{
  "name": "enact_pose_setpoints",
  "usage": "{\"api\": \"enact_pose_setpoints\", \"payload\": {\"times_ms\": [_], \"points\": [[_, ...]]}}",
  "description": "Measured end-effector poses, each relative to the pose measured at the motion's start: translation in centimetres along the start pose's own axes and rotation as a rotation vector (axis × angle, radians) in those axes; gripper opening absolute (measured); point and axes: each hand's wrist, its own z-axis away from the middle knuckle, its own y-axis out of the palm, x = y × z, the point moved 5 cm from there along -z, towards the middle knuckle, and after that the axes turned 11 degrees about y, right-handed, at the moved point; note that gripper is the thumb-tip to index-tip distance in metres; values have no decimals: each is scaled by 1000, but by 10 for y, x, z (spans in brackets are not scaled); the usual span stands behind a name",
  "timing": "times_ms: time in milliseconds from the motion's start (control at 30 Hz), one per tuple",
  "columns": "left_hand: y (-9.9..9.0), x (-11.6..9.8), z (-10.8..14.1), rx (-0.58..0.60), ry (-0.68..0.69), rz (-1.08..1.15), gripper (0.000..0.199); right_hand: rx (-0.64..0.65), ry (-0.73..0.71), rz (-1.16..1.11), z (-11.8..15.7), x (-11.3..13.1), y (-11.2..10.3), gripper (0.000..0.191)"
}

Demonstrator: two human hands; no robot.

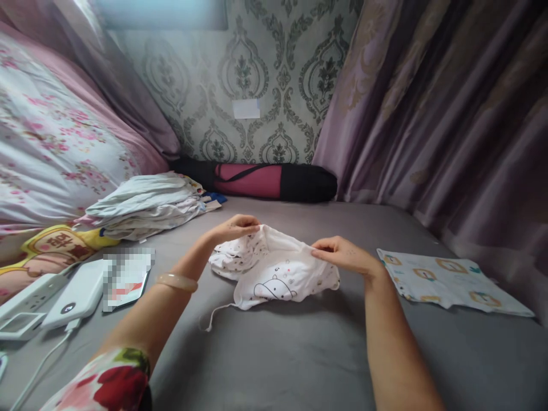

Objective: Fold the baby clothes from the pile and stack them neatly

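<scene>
A small white cloth garment (278,279) with a printed bear face and tiny dark motifs lies partly lifted over the grey sheet. My left hand (240,226) pinches its upper edge on the left, beside a bunched part of the fabric. The upper right edge is held between the thumb and fingers of my right hand (345,253). From the lower left of the garment, a thin white string trails onto the sheet.
Left, on the grey sheet (257,365): a pile of clothes (149,200), a yellow cushion (60,245), a white power bank (77,294), a power strip (32,297) and a blurred packet (128,278). Right: folded printed cloth (449,279). Back: a black-and-maroon roll bag (257,181).
</scene>
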Motion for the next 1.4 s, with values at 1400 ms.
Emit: {"api": "enact_pose_setpoints", "payload": {"times_ms": [1400], "points": [[-66,-142,32,-276,196,-236,31,-305,-153,-89,19,102,-88,46]]}}
